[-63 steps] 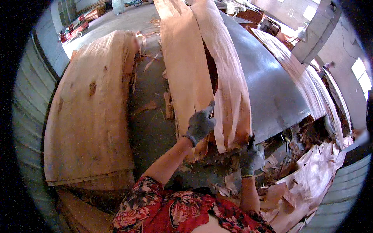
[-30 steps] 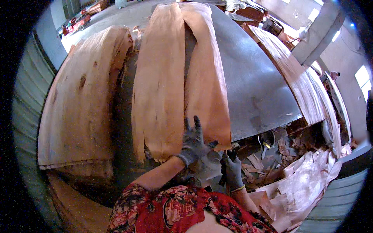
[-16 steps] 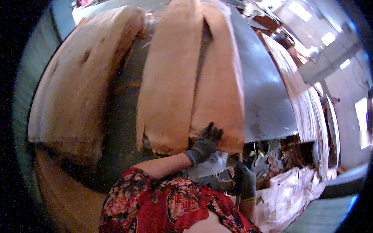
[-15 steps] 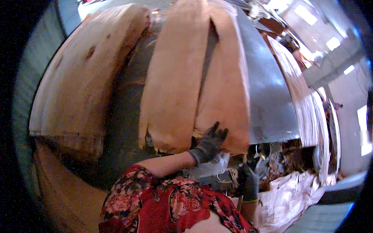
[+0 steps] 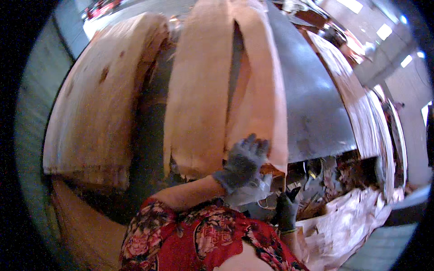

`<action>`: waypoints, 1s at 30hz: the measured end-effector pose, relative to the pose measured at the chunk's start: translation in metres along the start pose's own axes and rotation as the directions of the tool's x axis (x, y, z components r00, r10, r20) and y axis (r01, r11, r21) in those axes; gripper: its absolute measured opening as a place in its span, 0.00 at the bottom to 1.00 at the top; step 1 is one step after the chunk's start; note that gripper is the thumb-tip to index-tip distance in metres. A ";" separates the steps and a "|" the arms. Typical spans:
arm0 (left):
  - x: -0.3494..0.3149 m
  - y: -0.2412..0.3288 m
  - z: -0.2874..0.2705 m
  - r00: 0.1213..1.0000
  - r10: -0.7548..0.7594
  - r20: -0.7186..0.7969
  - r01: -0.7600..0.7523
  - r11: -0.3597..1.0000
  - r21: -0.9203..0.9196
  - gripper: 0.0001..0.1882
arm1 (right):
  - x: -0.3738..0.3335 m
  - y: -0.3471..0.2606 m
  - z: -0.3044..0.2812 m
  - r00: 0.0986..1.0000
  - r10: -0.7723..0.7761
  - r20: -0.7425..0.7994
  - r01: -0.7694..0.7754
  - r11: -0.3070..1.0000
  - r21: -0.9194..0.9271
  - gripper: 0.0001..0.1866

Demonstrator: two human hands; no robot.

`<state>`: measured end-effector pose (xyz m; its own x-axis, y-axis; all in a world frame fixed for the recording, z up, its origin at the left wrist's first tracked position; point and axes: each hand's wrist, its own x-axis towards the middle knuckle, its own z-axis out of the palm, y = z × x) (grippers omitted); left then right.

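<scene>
My left hand [image 5: 246,160], in a grey glove, lies with fingers stretched out on the near end of the right-hand wood veneer strip [image 5: 260,117]. A wider veneer sheet [image 5: 196,104] lies just left of that strip, and a long narrow gap parts the two. My right hand [image 5: 286,211], in a dark glove, is low beside the strip's near right corner. Its fingers look closed; a thin pale stick-like piece [image 5: 284,183] and a small black shape [image 5: 294,193] stick up by it. What it holds is not clear.
A thick veneer stack [image 5: 95,113] stands on the left. Right of the strips lies a smooth grey sheet [image 5: 316,104], with another veneer stack [image 5: 357,104] beyond. Scraps [image 5: 325,176] and pale crumpled veneer [image 5: 343,221] lie near right. Clear plastic [image 5: 253,192] hangs below my left hand.
The right strip has shifted and buckled, showing another orange-brown surface in the gap. My left hand has moved slightly up and flattened. My right hand has shifted a little, and the view has turned slightly.
</scene>
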<state>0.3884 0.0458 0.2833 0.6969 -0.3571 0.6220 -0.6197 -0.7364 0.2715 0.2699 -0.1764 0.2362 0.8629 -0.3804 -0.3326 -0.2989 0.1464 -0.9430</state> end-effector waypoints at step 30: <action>-0.038 -0.016 0.044 0.922 -0.076 0.380 0.087 0.996 -0.013 0.22 | 0.071 0.000 -0.149 0.809 -0.506 -0.298 0.137 0.657 -0.742 0.15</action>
<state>0.3878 0.0462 0.2226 0.8265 -0.4919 0.2738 -0.5614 -0.7570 0.3345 0.2702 -0.3392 0.2105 0.7282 -0.6542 0.2042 -0.3798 -0.6333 -0.6744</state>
